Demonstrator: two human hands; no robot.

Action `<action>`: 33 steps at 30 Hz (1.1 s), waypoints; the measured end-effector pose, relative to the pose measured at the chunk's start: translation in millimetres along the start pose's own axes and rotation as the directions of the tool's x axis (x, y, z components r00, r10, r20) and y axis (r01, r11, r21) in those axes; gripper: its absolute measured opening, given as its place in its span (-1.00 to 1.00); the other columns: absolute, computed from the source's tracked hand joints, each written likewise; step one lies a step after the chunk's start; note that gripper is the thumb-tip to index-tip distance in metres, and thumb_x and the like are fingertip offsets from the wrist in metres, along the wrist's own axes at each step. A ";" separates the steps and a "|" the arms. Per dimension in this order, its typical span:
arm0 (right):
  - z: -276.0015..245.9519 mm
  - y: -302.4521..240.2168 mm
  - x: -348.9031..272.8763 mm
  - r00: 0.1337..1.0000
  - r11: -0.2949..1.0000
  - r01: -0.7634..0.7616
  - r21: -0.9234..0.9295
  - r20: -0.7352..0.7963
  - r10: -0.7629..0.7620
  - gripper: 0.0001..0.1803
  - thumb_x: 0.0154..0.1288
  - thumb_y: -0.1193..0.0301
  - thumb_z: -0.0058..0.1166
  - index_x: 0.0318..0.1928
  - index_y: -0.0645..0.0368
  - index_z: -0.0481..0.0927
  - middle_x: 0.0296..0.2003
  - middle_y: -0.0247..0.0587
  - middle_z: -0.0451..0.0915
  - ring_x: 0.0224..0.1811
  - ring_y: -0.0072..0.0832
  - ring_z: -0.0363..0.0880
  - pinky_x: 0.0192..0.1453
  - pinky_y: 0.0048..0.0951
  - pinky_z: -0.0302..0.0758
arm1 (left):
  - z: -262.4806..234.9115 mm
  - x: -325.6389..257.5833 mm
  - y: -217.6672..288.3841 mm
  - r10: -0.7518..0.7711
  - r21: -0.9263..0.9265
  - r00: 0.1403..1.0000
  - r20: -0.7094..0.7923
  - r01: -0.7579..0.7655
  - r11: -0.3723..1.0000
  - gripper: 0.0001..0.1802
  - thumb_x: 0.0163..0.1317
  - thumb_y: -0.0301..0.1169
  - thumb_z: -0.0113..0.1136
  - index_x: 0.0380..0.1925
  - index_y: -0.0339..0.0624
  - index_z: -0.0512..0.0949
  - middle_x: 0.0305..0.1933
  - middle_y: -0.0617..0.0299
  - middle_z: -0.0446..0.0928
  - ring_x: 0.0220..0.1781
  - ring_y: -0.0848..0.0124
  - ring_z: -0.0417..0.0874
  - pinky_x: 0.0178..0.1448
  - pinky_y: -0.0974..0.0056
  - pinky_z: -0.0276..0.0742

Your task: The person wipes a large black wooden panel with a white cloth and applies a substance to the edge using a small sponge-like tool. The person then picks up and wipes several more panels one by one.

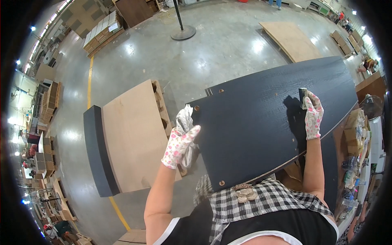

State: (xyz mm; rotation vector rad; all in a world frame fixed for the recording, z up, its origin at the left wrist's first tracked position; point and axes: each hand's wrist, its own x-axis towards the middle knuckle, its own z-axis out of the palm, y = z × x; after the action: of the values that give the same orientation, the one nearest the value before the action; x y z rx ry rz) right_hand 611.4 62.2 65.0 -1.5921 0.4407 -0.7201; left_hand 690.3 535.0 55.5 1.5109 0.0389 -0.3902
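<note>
The black wood-grained panel (261, 122) lies face up directly in front of the person, sloping across the floor view from the left hand toward the far right; drilled holes pierce it near its left end, one at the upper corner (196, 108) and one at the lower (221, 182); its near edge shows a paler, rough line.

The gloved left hand (178, 148) stands just off the panel's left end, fingers closed around a crumpled whitish cloth (185, 117), part of which hangs below the palm; the gloved right hand (313, 116) is over the panel's right half, thumb and fingers pinching a small dark-faced block (303, 98); whether the block touches the surface I cannot tell.

Hazards, in my judgement: a block tilted onto its corner could score the dark face; grit held in the cloth could leave fine scratches; a loose fold could snag on a hole's rim; the checkered apron (261, 200), close against the near edge, could catch or rub there, its fabric ornament (245, 192) especially; the right arm's shadow (296, 118) darkens the face beside the block and could hide a flaw.
</note>
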 end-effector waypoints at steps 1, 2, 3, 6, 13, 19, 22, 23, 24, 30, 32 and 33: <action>0.7 -1.1 0.3 1.000 1.000 0.006 0.015 0.001 -0.006 -0.71 0.40 0.54 0.22 0.11 0.22 0.67 -0.07 -0.30 0.71 -0.13 -0.66 0.64 -0.06 -0.60 0.59 | 9.8 -4.2 2.4 -0.008 -0.060 1.000 -0.005 0.008 0.998 -0.58 0.33 -0.35 0.39 0.15 -0.19 0.61 -0.09 0.42 0.60 -0.13 0.64 0.50 -0.01 0.39 0.49; -1.4 3.5 1.4 1.000 0.999 0.014 0.039 0.013 -0.014 -0.71 0.39 0.53 0.24 0.10 0.22 0.68 -0.06 -0.30 0.71 -0.11 -0.65 0.65 -0.02 -0.59 0.58 | 16.7 -5.4 7.0 0.013 -0.141 0.999 -0.049 -0.020 0.990 -0.60 0.32 -0.37 0.39 0.14 -0.18 0.61 -0.11 0.43 0.60 -0.14 0.65 0.50 -0.01 0.40 0.48; -5.2 4.3 2.8 1.000 1.000 0.005 0.022 0.024 -0.006 -0.70 0.40 0.53 0.22 0.12 0.23 0.67 -0.03 -0.29 0.70 -0.07 -0.63 0.65 0.04 -0.58 0.57 | 15.1 -4.7 4.3 -0.016 -0.155 0.999 -0.038 0.010 0.988 -0.54 0.32 -0.38 0.39 0.21 -0.17 0.56 -0.06 0.43 0.59 -0.09 0.64 0.51 0.03 0.40 0.49; -6.1 12.6 9.0 0.998 1.000 -0.017 0.003 0.058 0.017 -0.69 0.42 0.53 0.20 0.14 0.23 0.65 0.01 -0.27 0.69 0.00 -0.60 0.65 0.14 -0.56 0.56 | -2.7 -3.1 -7.1 -0.133 -0.080 0.991 0.009 0.133 0.988 -0.34 0.31 -0.41 0.38 0.39 -0.13 0.40 0.10 0.41 0.55 0.06 0.59 0.55 0.17 0.37 0.50; 7.7 9.6 7.8 0.999 0.999 0.050 -0.005 0.010 -0.050 -0.68 0.40 0.51 0.24 0.13 0.25 0.66 0.00 -0.29 0.71 -0.01 -0.62 0.64 0.15 -0.59 0.54 | -0.3 4.4 16.0 -0.024 0.122 0.998 0.050 0.018 0.992 -0.35 0.41 -0.27 0.29 0.45 -0.10 0.32 0.14 0.46 0.46 0.15 0.63 0.43 0.28 0.41 0.37; -16.9 -29.8 -23.9 0.983 0.990 0.096 -0.102 -0.144 -0.111 -0.66 0.44 0.50 0.19 0.18 0.24 0.63 0.03 -0.29 0.68 0.02 -0.61 0.63 0.13 -0.57 0.56 | 20.4 23.8 21.9 0.072 0.176 0.978 0.196 -0.108 0.978 -0.36 0.37 -0.24 0.34 0.35 -0.29 0.41 0.15 0.19 0.59 0.15 0.50 0.55 0.25 0.31 0.45; -32.1 -55.1 -55.9 0.927 0.974 0.092 -0.207 -0.340 -0.160 -0.65 0.47 0.52 0.13 0.21 0.26 0.60 0.10 -0.25 0.65 0.10 -0.56 0.60 0.21 -0.52 0.53 | 29.9 32.0 49.3 -0.192 0.273 0.939 0.284 0.113 0.955 -0.46 0.31 -0.21 0.41 0.16 -0.34 0.55 -0.23 0.26 0.67 -0.23 0.54 0.62 -0.11 0.32 0.58; -34.6 -62.3 -68.6 0.891 0.967 0.081 -0.242 -0.418 -0.179 -0.65 0.48 0.52 0.11 0.22 0.27 0.59 0.13 -0.23 0.64 0.14 -0.54 0.59 0.24 -0.50 0.52 | 34.9 29.1 55.0 -0.080 0.250 0.948 0.309 0.000 0.968 -0.51 0.29 -0.22 0.42 0.08 -0.35 0.61 -0.32 0.29 0.66 -0.32 0.55 0.62 -0.18 0.32 0.58; -36.7 -70.8 -78.9 0.856 0.968 0.066 -0.242 -0.484 -0.180 -0.65 0.49 0.53 0.09 0.23 0.28 0.58 0.16 -0.22 0.63 0.17 -0.53 0.58 0.27 -0.48 0.51 | 32.9 37.1 51.4 -0.173 0.362 0.950 0.259 0.071 0.929 -0.60 0.27 -0.20 0.43 -0.08 -0.32 0.68 -0.40 0.30 0.67 -0.37 0.55 0.62 -0.21 0.34 0.57; -22.8 -77.4 -116.9 0.634 0.994 0.091 -0.059 -0.767 -0.104 -0.63 0.51 0.53 0.07 0.27 0.22 0.54 0.20 -0.24 0.61 0.13 -0.55 0.60 0.20 -0.51 0.56 | 43.0 84.0 51.4 0.017 -0.083 0.960 0.279 0.006 0.997 -0.65 0.31 -0.44 0.38 0.07 -0.29 0.62 -0.07 0.27 0.68 -0.21 0.60 0.63 -0.16 0.42 0.59; -20.6 -78.5 -110.9 0.586 0.998 0.054 -0.035 -0.808 -0.060 -0.63 0.52 0.51 0.06 0.27 0.21 0.54 0.19 -0.25 0.61 0.12 -0.57 0.60 0.17 -0.54 0.58 | 59.0 105.3 52.7 0.121 -0.001 0.923 0.364 -0.129 0.992 -0.62 0.30 -0.43 0.40 0.09 -0.30 0.62 -0.08 0.27 0.69 -0.22 0.60 0.62 -0.14 0.41 0.58; -29.6 -72.7 -116.8 0.596 0.998 0.065 -0.017 -0.801 -0.053 -0.64 0.52 0.51 0.07 0.27 0.22 0.55 0.18 -0.24 0.62 0.12 -0.57 0.60 0.17 -0.53 0.58 | 78.2 105.9 69.1 0.117 -0.072 0.905 0.408 -0.096 0.993 -0.60 0.28 -0.44 0.40 0.09 -0.34 0.61 -0.12 0.28 0.69 -0.24 0.61 0.61 -0.17 0.42 0.58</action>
State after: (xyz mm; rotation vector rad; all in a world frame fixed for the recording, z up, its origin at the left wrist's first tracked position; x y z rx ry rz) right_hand 497.2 128.1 114.3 -1.1806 1.0442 -1.5047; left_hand 791.6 435.6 99.5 1.3477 -0.3647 -0.6086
